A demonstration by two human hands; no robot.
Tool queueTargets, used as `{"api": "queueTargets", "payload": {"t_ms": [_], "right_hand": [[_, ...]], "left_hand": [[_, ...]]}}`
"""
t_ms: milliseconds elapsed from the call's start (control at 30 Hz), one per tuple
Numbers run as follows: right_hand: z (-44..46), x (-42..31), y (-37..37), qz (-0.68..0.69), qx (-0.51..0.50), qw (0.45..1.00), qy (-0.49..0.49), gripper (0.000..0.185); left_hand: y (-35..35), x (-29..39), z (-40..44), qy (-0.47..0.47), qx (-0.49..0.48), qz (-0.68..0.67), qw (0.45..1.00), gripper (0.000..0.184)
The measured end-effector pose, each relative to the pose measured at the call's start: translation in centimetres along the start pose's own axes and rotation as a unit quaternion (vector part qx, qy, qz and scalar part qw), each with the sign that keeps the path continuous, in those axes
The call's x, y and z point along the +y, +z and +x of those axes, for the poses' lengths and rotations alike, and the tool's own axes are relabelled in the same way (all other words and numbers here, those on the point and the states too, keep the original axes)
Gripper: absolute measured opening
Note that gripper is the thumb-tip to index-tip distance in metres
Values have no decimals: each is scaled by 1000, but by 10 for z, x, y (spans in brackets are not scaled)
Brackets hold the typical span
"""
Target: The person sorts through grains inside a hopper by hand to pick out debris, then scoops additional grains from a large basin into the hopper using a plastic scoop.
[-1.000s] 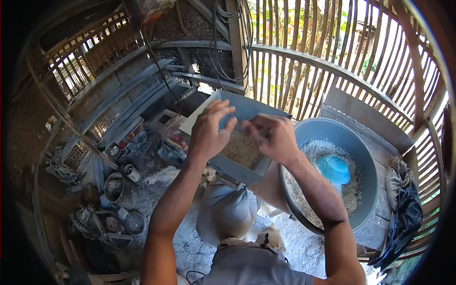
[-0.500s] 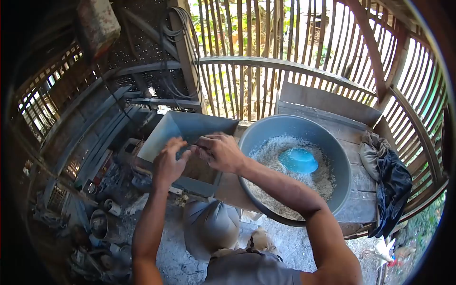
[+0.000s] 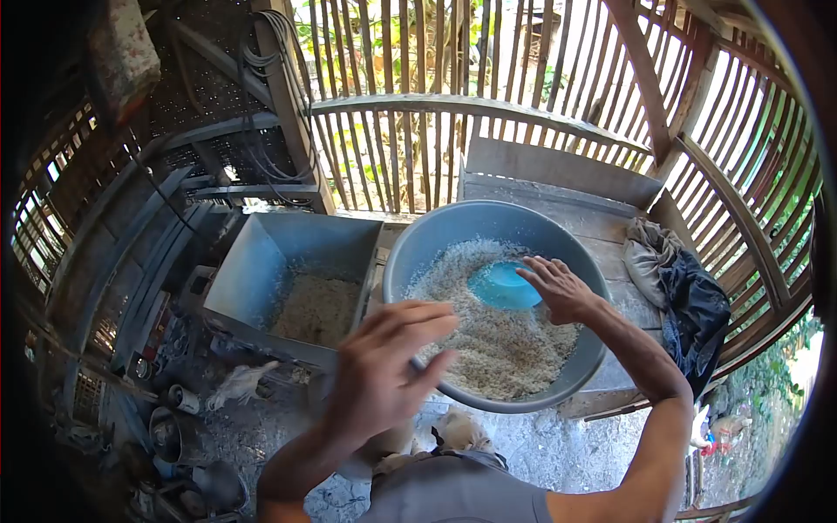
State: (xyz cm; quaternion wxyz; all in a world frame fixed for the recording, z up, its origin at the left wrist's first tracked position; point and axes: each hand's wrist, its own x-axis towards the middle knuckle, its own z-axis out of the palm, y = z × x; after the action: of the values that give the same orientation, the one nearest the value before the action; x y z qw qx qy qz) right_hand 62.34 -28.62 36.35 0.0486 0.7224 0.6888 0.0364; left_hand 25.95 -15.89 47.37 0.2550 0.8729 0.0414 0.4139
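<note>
The blue bowl (image 3: 504,286) sits in grain (image 3: 497,349) inside the tub (image 3: 523,223), frame centre. Right hand (image 3: 565,291): fingers extended at the bowl's edge, contact unclear. Left hand (image 3: 384,370): empty, thumb and fingers apart, lower centre. Ample grain remains; the box (image 3: 247,270), centre left, appears only partly filled.

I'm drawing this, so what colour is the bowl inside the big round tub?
The bowl is bright light blue; it shows best in the head view.
</note>
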Motion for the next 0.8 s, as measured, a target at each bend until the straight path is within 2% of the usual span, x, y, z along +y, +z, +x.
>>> {"api": "queueTargets", "payload": {"t_ms": [33,100,167,267,367,433,500,567,633,667,733,800], "right_hand": [[-9,3,10,-35,11,999,0,83],[-7,16,42,-21,64,998,-7,74],[0,17,33,43,87,995,-24,63],[15,17,18,31,146,988,-37,51],[34,25,10,65,150,987,6,45],[40,29,-2,110,149,980,70,44],[50,37,-16,145,153,968,138,45],[49,45,-48,202,103,953,201,46],[49,64,-49,239,131,947,170,45],[48,66,-50,305,80,925,212,45],[36,57,-79,421,-27,858,294,46],[27,57,-73,466,-94,813,337,49]], "left_hand": [[26,-5,10,13,-25,-18,999,28],[74,-25,27,-21,-62,-6,998,32],[114,-50,43,-48,-85,32,995,31],[155,-70,55,-124,-125,61,982,27],[175,-79,65,-175,-128,84,973,24],[177,-75,68,-201,-131,88,967,25],[180,-73,70,-170,-132,104,971,31],[187,-66,69,-132,-122,125,976,39],[202,-54,70,-84,-100,150,980,48],[209,-50,70,-58,-97,151,982,60],[226,-40,68,-18,-88,148,985,49],[242,-33,64,15,-100,151,983,37]]}}
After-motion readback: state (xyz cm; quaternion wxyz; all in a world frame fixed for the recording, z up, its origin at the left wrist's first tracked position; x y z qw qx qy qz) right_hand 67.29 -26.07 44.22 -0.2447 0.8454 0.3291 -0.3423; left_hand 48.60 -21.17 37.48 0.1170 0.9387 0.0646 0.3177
